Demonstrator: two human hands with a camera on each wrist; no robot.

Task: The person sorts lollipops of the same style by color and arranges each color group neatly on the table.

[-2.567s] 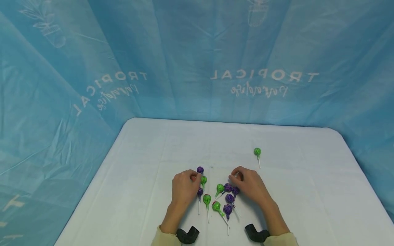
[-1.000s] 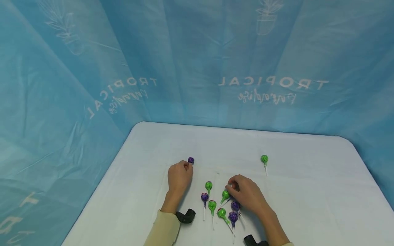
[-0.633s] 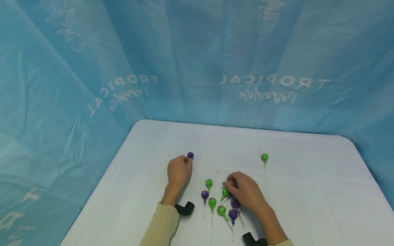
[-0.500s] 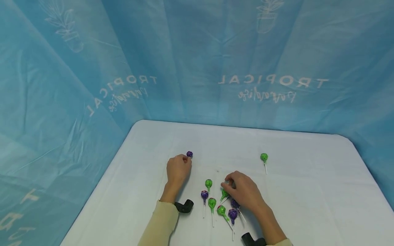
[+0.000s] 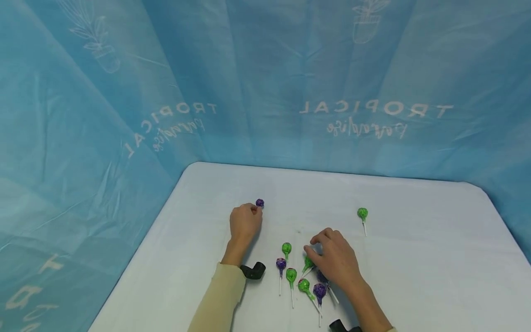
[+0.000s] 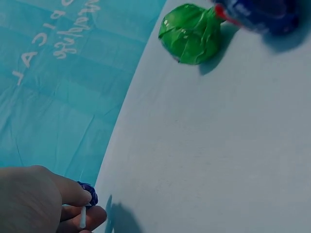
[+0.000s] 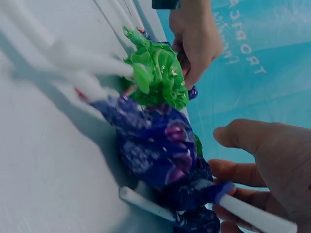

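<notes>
My left hand pinches a purple-wrapped lollipop by its stick, toward the back left of the white table. In the left wrist view the white stick shows between thumb and fingers of the left hand. Over the right side of a loose group of lollipops is my right hand, thumb and fingers apart. Near its thumb lies a green lollipop; a purple lollipop is partly hidden under the hand. The right wrist view shows purple wrappers beside those parted fingers.
Left of the right hand lie more green lollipops and purple ones, sticks mostly toward me. One green lollipop lies alone at the back right. Blue printed curtains rise behind the table. Black curved pieces sit at the wrists.
My left hand has carried the purple lollipop from beside the group toward the back left. The right hand stays at the group, its thumb and fingers now wider apart.
</notes>
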